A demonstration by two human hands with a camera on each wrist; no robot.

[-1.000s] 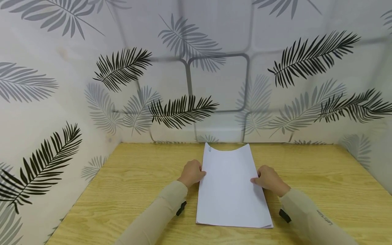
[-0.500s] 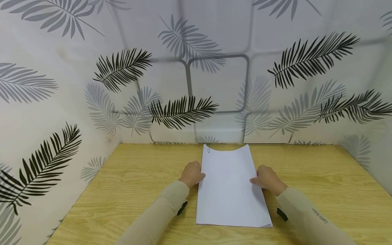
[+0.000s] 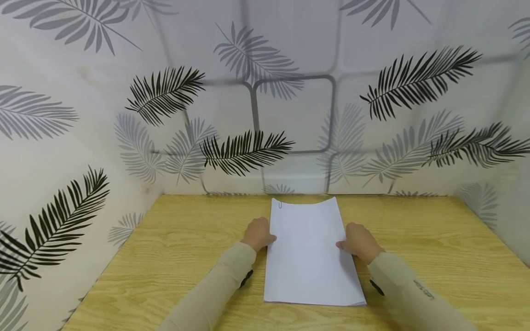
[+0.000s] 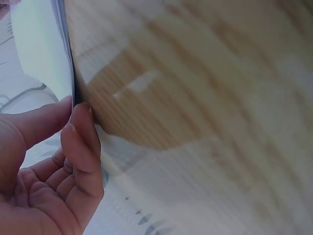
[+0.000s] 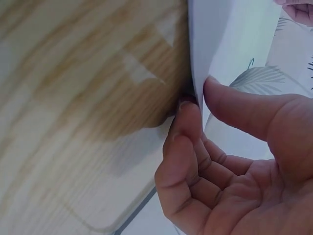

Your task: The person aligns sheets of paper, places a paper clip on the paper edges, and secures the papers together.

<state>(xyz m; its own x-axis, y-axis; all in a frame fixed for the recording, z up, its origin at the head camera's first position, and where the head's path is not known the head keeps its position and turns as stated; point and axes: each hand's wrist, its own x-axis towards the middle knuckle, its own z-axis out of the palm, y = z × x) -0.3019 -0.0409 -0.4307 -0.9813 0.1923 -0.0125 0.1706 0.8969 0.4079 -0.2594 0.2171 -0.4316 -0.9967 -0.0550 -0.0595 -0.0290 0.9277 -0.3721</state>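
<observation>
A stack of white paper point(image 3: 310, 257) lies lengthwise on the wooden table, its far edge bowed with both far corners raised. A small paper clip point(image 3: 280, 205) sits at its far left corner. My left hand point(image 3: 258, 233) pinches the left long edge, thumb on top and curled fingers beneath, as the left wrist view shows with the paper edge point(image 4: 68, 54) between them. Across from it, my right hand point(image 3: 361, 241) pinches the right long edge the same way; in the right wrist view the thumb point(image 5: 244, 105) presses the sheets against the bent fingers.
The yellow wood-grain table point(image 3: 178, 257) reaches back to a wall point(image 3: 290, 115) covered with leaf-patterned sheeting, which also stands along the left and right sides. A dark strap point(image 3: 246, 278) shows under the left sleeve, and another dark piece point(image 3: 377, 287) under the right sleeve.
Both hands keep their pinch on the paper stack. Its far edge has shifted slightly left and toward me, and the right forearm has moved a little to the left.
</observation>
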